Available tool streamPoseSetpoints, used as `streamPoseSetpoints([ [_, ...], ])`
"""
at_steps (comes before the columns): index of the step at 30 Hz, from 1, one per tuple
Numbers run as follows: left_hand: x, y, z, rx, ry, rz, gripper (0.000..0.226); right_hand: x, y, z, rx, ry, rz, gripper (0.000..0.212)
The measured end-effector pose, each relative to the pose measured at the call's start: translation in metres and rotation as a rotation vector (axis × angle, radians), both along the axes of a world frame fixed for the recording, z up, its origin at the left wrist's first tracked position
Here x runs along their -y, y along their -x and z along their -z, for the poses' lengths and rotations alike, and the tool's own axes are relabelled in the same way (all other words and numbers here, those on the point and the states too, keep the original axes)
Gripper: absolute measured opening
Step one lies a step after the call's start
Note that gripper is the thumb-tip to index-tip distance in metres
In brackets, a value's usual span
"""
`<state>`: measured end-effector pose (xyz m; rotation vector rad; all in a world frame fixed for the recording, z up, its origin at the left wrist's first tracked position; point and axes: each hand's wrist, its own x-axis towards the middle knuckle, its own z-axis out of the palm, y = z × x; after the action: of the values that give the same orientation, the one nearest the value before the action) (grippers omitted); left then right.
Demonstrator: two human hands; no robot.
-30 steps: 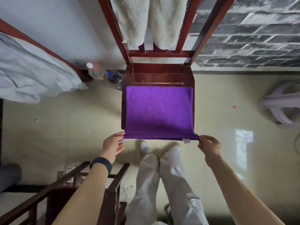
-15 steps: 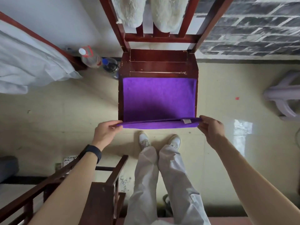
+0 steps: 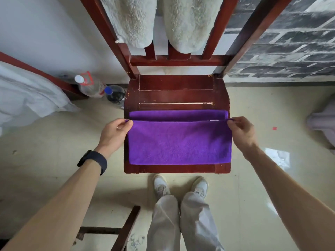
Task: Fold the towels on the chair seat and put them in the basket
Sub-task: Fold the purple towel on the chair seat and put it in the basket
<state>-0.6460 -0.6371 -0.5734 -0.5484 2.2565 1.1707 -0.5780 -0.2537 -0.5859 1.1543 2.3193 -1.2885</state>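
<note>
A purple towel (image 3: 179, 142) lies on the dark red wooden chair seat (image 3: 175, 91), its near half doubled over the far half. A strip of the lower layer shows just beyond the folded edge. My left hand (image 3: 113, 133) pinches the left corner of the upper layer, and my right hand (image 3: 242, 132) pinches the right corner. Both corners are held slightly above the lower layer, close to its far edge. No basket is in view.
Two fluffy white towels (image 3: 188, 22) hang over the chair back. Two plastic bottles (image 3: 90, 86) stand on the floor left of the chair, beside a white cloth (image 3: 27, 95) on a red frame. Another wooden frame (image 3: 125, 230) stands near my feet (image 3: 179, 185).
Both hands lifted the towel's near edge, which hung off the seat front, and carried it away from me over the far half. The camera also moved closer to the chair.
</note>
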Motion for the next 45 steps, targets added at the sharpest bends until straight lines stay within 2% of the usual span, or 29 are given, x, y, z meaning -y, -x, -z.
streamPoseSetpoints([
  [8,-0.009,0.024,0.029,-0.041,0.002,-0.073,0.011,0.001,0.020,0.020,-0.039,-0.042,0.051,0.006],
  [11,-0.010,0.028,0.035,-0.046,0.026,-0.058,0.017,0.003,0.023,0.022,-0.085,-0.077,0.001,0.007],
  [16,-0.020,0.032,0.038,-0.103,0.176,0.035,0.027,0.009,0.031,0.017,-0.063,-0.155,-0.096,0.023],
  [22,-0.024,0.040,0.044,-0.096,0.195,0.014,0.033,0.009,0.046,0.018,0.007,-0.188,-0.134,0.024],
  [35,-0.035,0.040,0.051,-0.098,0.243,-0.116,0.040,0.018,0.063,0.028,0.052,-0.253,-0.013,0.024],
  [41,-0.043,0.033,0.046,-0.144,0.560,-0.007,0.029,0.031,0.059,0.030,0.045,-0.391,-0.020,0.022],
  [43,-0.044,0.033,0.042,-0.170,0.570,-0.022,0.029,0.031,0.057,0.028,0.071,-0.398,-0.027,0.028],
  [45,-0.044,0.029,0.041,-0.313,0.581,0.034,0.031,0.029,0.053,0.025,0.024,-0.462,-0.094,0.034],
])
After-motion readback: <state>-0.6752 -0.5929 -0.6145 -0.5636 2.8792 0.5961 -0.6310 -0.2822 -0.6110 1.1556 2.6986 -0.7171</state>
